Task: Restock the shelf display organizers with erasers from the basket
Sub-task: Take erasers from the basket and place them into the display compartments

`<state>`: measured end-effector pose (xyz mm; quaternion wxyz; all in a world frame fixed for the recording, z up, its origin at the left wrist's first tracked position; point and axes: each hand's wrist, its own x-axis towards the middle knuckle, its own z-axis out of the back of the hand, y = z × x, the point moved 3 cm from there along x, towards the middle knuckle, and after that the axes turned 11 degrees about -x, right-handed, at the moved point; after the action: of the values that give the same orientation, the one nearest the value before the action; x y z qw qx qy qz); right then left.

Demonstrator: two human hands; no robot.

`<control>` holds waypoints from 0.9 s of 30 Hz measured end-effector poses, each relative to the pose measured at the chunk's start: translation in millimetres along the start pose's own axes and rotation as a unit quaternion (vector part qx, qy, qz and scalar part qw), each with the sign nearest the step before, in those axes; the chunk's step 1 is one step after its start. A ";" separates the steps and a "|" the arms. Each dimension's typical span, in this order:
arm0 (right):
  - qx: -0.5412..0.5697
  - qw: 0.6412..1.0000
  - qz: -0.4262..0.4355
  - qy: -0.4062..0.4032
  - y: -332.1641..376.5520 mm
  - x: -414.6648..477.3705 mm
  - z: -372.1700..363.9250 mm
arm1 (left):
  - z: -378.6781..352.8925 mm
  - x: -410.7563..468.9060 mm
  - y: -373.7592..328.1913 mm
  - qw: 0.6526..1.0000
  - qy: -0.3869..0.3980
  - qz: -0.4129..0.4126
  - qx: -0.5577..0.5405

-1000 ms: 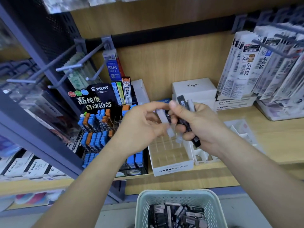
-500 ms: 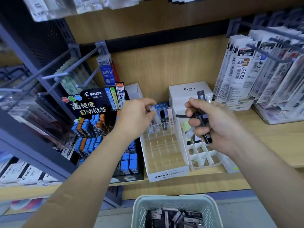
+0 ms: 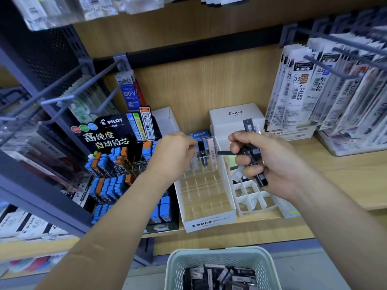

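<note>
My right hand [image 3: 261, 162] grips a bunch of slim black and pale eraser packs [image 3: 252, 151] above a white grid organizer [image 3: 254, 200]. My left hand [image 3: 173, 155] reaches into the back row of the clear MONO organizer [image 3: 206, 197], its fingertips at a pale pack there; whether it still pinches the pack is hidden. A black pack [image 3: 202, 152] and a pink pack [image 3: 211, 148] stand upright in that back row. The pale green basket [image 3: 222, 256] at the bottom holds several more black packs [image 3: 219, 277].
A black Pilot lead display [image 3: 117, 164] with blue and orange cases stands left of the organizers. A white Pilot box [image 3: 236, 118] sits behind them. Hanging refill packs [image 3: 324, 91] fill the right; metal hooks [image 3: 69, 97] stick out at left.
My left hand took a pale pack from my right hand and carried it left and down into the MONO organizer's back row. My right hand drifted right with its bunch.
</note>
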<state>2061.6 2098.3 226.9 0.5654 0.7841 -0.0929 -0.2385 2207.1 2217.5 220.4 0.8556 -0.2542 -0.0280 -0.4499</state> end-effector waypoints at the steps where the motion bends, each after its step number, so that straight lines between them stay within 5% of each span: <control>1: 0.000 1.000 -0.001 0.002 -0.4 -0.2 0.2 | 0.4 1.3 -0.9 1.000 -0.008 0.000 0.009; 7: 0.020 0.999 -0.016 0.045 -0.4 -2.7 1.6 | -1.3 5.7 -1.5 0.998 -0.006 0.002 0.061; 11: 0.045 0.993 -0.020 0.104 0.5 -6.5 -2.6 | 16.3 1.6 -15.9 0.991 -0.042 0.058 -0.111; 16: 0.090 0.990 -0.025 0.106 1.0 -5.9 -6.0 | 13.1 -14.1 -43.5 0.891 0.189 0.137 -0.390; 22: 0.036 0.999 0.019 -0.015 -0.5 1.6 2.9 | 16.8 -22.1 -34.3 0.810 0.048 0.194 -0.552; 27: 0.001 0.999 0.047 -0.024 -1.8 1.8 -2.5 | 12.2 -28.4 -40.3 0.790 0.025 0.191 -0.582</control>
<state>2064.1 2100.3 225.3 0.5727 0.7736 -0.1433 -0.2301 2160.9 2225.8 239.6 0.6150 -0.6926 0.3094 -0.2151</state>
